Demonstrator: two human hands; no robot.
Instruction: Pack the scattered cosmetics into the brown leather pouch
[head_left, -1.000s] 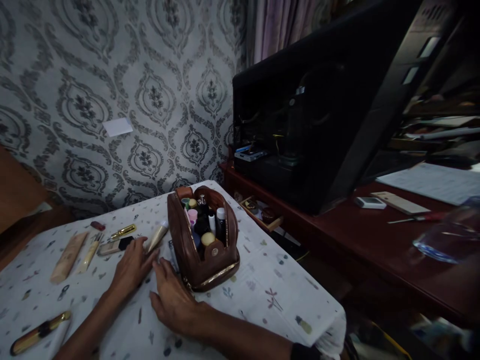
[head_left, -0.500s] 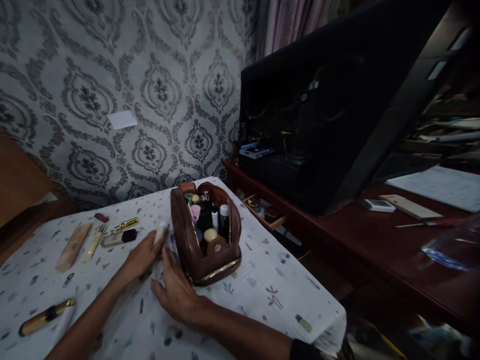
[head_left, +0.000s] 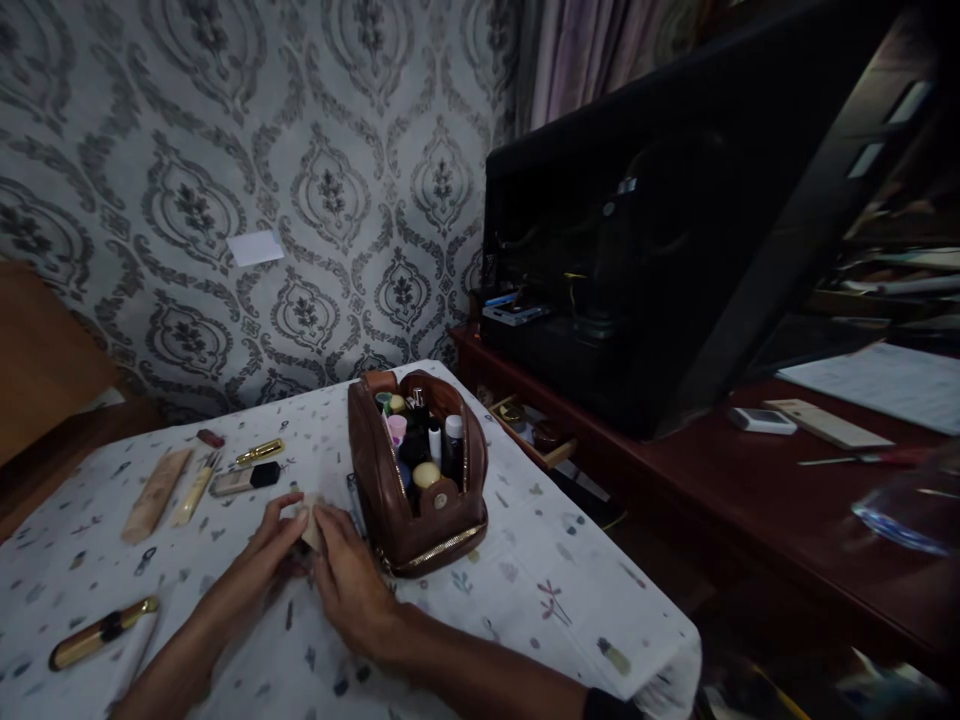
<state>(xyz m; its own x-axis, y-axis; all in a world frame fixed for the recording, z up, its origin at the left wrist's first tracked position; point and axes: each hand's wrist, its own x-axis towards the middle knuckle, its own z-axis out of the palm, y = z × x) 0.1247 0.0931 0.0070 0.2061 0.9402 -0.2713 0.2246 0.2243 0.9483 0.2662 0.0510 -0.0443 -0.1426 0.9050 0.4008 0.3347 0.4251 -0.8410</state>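
Note:
Both hands meet low over the near side of the table, left of the brown makeup bag (head_left: 379, 535). Between them is a small pale cosmetic bottle (head_left: 313, 528), mostly covered by fingers. My left hand (head_left: 270, 550) pinches it from the left, while the fingers of my right hand (head_left: 351, 575) close on it from the other side. The bag stands unzipped, packed with several bottles, tubes and jars, including a round cream-lidded jar (head_left: 427, 475) and a dark bottle with a grey cap (head_left: 453, 445).
On the patterned tablecloth (head_left: 555, 600) lie a beige tube (head_left: 156, 495), a slim cream tube (head_left: 193, 495), a black-capped bottle (head_left: 247, 478), a gold tube (head_left: 260, 451) and a gold-and-black tube (head_left: 103, 633). A dark red desk (head_left: 750, 500) with a large black case (head_left: 585, 260) adjoins at right.
My left hand has drawn the bottle back toward me, away from the bag's side. My right hand, earlier apart from it with spread fingers, has closed on it too.

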